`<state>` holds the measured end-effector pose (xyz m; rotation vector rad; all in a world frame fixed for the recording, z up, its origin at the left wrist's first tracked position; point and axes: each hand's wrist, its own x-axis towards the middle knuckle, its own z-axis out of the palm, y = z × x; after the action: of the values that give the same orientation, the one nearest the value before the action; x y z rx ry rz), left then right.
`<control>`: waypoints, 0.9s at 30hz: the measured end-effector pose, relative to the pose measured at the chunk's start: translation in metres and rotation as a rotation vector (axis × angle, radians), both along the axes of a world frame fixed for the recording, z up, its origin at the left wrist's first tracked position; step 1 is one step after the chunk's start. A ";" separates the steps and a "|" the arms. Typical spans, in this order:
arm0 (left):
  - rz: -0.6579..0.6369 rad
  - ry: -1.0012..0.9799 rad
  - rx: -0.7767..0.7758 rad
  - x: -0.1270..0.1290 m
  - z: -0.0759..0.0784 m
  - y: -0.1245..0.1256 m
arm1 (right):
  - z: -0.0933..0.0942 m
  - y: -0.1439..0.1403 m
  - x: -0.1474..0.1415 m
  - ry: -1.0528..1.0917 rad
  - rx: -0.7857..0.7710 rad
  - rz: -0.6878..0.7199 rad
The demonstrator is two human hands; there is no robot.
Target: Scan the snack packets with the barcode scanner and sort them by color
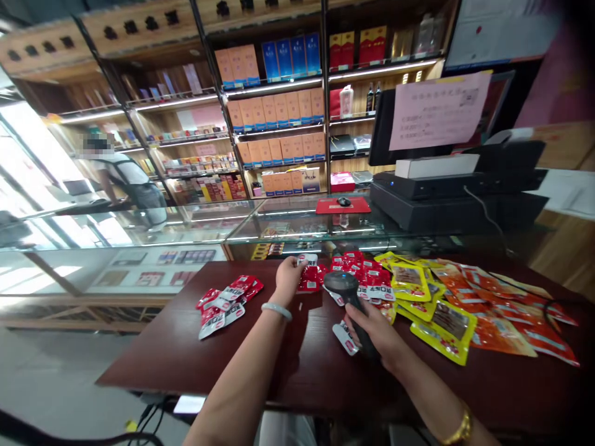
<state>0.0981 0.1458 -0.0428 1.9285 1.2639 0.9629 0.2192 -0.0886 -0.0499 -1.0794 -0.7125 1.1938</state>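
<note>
My left hand pinches a small red snack packet and holds it up above the dark wooden table. My right hand grips a black barcode scanner whose head sits just right of that packet. A small red and white pile of packets lies to the left of my left hand. A larger heap of red packets lies behind the scanner. One loose packet rests by my right hand.
Yellow packets and orange packets cover the table's right side. Beyond are a glass display counter, a black till with printer and stocked shelves. A person stands at the far left.
</note>
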 end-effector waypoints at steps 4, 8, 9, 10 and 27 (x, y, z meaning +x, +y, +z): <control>0.106 -0.200 0.020 -0.047 0.005 0.000 | 0.003 0.010 -0.041 -0.070 0.024 0.126; 0.166 -0.287 0.033 -0.090 0.008 0.000 | 0.003 0.025 -0.080 -0.134 0.039 0.202; 0.181 -0.296 0.040 -0.100 0.008 0.000 | 0.002 0.029 -0.088 -0.142 0.043 0.213; 0.200 -0.295 0.050 -0.110 0.007 0.001 | 0.002 0.032 -0.095 -0.145 0.044 0.224; 0.487 0.424 0.027 -0.212 0.004 0.058 | 0.018 0.095 -0.174 -0.131 0.004 0.388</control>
<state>-0.1143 0.2041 -0.0384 1.9480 2.0406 0.8149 0.0455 0.0066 -0.0323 -1.0511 -1.0599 1.4570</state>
